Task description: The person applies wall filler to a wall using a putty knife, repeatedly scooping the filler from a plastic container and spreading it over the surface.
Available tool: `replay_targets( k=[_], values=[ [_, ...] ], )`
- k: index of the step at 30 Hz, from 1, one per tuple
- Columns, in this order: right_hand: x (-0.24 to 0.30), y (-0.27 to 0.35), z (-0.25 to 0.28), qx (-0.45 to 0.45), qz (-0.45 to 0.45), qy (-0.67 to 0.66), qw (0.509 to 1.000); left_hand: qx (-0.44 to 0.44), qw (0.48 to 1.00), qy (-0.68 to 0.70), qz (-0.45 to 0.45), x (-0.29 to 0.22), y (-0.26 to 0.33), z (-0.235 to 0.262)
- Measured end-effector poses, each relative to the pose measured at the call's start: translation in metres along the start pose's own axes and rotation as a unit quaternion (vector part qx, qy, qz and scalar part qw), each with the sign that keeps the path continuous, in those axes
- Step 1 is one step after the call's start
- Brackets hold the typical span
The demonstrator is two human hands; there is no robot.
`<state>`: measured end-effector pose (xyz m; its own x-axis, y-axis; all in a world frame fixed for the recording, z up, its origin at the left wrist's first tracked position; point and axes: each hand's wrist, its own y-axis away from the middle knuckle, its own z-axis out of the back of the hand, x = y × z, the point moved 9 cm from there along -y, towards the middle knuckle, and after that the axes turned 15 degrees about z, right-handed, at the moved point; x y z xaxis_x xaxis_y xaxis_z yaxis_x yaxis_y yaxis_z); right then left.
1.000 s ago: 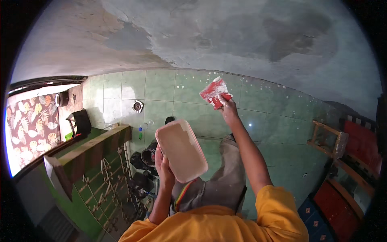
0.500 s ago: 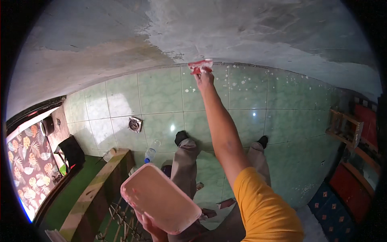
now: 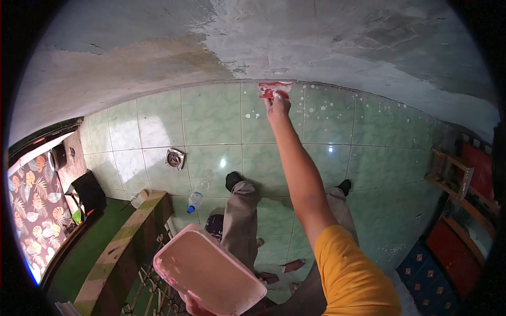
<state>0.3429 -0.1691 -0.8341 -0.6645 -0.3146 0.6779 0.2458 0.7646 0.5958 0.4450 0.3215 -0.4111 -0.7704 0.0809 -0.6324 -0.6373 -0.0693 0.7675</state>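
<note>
My right hand [image 3: 278, 105] reaches far out on a straight arm and grips a red flat scraper [image 3: 274, 88]. The scraper's blade lies against the wall base where the rough grey plaster [image 3: 274, 37] meets the green tiled floor [image 3: 211, 116]. My left hand [image 3: 195, 305] is low at the bottom edge, mostly hidden, holding up a pale pink rectangular tub [image 3: 208, 276] from below. My legs and dark shoes [image 3: 233, 180] stand on the tiles beneath.
White splatter dots the tiles near the scraper. A round floor drain [image 3: 174, 158] sits to the left, and a plastic bottle with a blue cap [image 3: 196, 198] lies nearby. A wooden bench with a metal grille [image 3: 126, 247] is at lower left. Wooden racks [image 3: 448, 171] stand right.
The view has tipped down and closer to the floor. My right hand with the scraper has stretched on to the wall base, and the tub has sunk lower in the picture.
</note>
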Motion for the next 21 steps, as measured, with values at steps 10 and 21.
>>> replay_targets(
  k=[10, 21],
  values=[
    [0.044, 0.061, -0.064, 0.080, -0.010, -0.063, 0.995, -0.041, 0.984, -0.147, -0.094, -0.020, 0.003, -0.002],
    [-0.035, -0.005, 0.008, -0.012, -0.060, -0.052, 0.997, -0.097, 0.803, -0.505, -0.303, -0.035, 0.007, 0.026]
  ],
)
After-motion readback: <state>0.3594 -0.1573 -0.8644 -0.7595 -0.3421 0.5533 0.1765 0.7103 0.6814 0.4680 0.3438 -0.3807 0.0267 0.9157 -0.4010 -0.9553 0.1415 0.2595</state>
